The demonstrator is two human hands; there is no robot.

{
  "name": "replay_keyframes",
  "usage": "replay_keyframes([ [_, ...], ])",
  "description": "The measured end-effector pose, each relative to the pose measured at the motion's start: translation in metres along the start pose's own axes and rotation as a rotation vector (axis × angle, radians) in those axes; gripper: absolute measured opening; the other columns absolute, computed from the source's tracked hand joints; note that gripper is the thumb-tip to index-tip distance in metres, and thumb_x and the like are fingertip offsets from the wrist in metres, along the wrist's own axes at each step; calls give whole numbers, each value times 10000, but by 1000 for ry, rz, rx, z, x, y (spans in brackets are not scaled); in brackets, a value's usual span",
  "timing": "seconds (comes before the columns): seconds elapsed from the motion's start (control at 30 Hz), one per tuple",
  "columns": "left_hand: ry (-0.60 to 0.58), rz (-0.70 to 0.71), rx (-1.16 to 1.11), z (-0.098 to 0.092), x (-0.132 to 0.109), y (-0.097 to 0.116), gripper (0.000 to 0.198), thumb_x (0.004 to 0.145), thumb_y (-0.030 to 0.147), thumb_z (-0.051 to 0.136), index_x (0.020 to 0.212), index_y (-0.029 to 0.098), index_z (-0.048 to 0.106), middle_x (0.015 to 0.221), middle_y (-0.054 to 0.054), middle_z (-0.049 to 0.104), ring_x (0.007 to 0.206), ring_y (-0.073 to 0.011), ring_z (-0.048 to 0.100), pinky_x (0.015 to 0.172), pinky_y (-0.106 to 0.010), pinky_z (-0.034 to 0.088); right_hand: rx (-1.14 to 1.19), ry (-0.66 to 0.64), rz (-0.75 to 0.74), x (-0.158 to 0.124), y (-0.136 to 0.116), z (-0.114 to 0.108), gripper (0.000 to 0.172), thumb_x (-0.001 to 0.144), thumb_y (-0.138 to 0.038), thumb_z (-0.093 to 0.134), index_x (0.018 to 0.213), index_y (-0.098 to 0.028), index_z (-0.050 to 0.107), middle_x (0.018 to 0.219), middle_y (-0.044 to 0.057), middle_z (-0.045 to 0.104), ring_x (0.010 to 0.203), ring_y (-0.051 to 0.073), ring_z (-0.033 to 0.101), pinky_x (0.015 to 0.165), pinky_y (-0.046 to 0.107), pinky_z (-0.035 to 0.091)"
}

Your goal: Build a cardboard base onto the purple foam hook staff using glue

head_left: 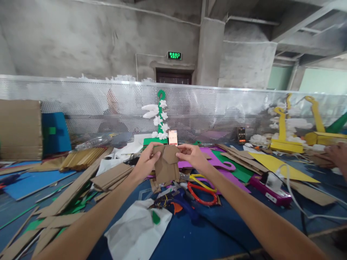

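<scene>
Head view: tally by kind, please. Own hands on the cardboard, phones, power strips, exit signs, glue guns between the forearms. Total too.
Own hands on the cardboard: 2
Phones: 2
Power strip: 1
Exit sign: 1
Glue gun between the forearms: 1
Total: 7

my two hands at twelve o'clock, one glue gun, two phones at twelve and one, one power strip at two
</scene>
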State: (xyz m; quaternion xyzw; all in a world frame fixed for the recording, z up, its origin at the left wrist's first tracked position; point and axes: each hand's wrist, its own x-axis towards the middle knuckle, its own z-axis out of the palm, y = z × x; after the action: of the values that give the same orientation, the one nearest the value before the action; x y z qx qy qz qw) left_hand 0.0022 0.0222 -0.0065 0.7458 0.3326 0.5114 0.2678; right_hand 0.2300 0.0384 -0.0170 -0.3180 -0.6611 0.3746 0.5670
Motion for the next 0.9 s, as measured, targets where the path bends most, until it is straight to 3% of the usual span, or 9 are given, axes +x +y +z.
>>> replay_keyframes([
  [0.43,65,44,69,-1,-3,9,460,891,467,676,1256,212,561,1155,-72,695,991,-251,689,841,-356,566,16,-51,19,-6,-9,10,420,669,-375,854,996,-177,680,747,-15,645,672,179,684,710,354,581],
  [0.7,60,-10,17,-1,-3,11,488,868,473,695,1256,209,561,1120,-74,700,967,-254,687,807,-345,566,26,-44,40,-6,-5,10,446,658,-391,873,1002,-173,692,819,22,693,734,192,696,751,367,586],
  [0.9,14,-52,-38,-1,-4,14,511,851,493,708,1252,217,552,1002,-50,706,841,-235,692,686,-315,570,39,-28,39,-5,-4,9,442,654,-389,878,989,-158,705,881,45,700,760,188,690,766,376,597],
])
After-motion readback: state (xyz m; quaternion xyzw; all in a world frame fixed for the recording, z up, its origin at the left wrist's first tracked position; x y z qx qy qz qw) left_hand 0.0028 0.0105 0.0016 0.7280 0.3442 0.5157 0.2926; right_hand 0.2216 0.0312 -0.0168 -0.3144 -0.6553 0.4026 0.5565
